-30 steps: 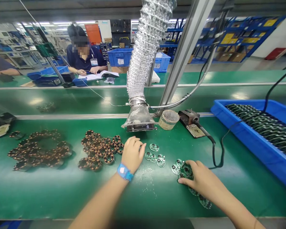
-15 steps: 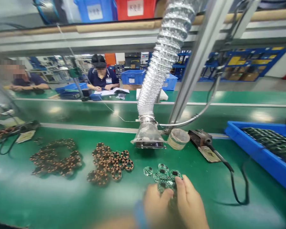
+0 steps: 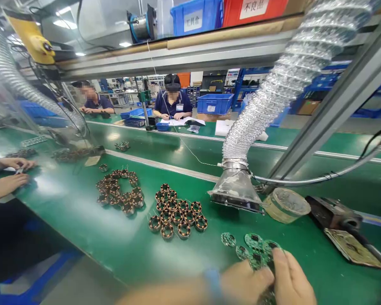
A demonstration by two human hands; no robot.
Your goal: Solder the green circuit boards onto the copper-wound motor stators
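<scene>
Hands: the left hand (image 3: pixel 246 281), with a blue wristband (image 3: pixel 213 281), is curled low beside the pile, and blur hides whether it grips anything. The right hand (image 3: pixel 294 281) is closed, its fingers (image 3: pixel 279 264) pressed against the near edge of the boards.

Things: the round green circuit boards (image 3: pixel 257 250) lie in a loose overlapping pile on the green surface (image 3: pixel 82 224), at the bottom edge of the view and between the hands. One more board (image 3: pixel 228 239) lies just left of the pile, apart from it. Beyond them, a cluster of copper coils (image 3: pixel 178 216) sits in rough rows, with a second cluster (image 3: pixel 117 192) further left.

Rest: a metal fume funnel (image 3: pixel 235 186) on a foil duct (image 3: pixel 282 101) hangs just above the surface, near a round tin (image 3: pixel 287 205) and a soldering iron stand (image 3: pixel 333 214). Two hands of a co-worker (image 3: pixel 9 182) rest at the far left. Across the line, one co-worker (image 3: pixel 173 101) sits over an open book (image 3: pixel 182 121), and another co-worker (image 3: pixel 93 99) sits further left. A blue bin (image 3: pixel 197 17) and a red bin (image 3: pixel 254 8) stand on the shelf overhead.
</scene>
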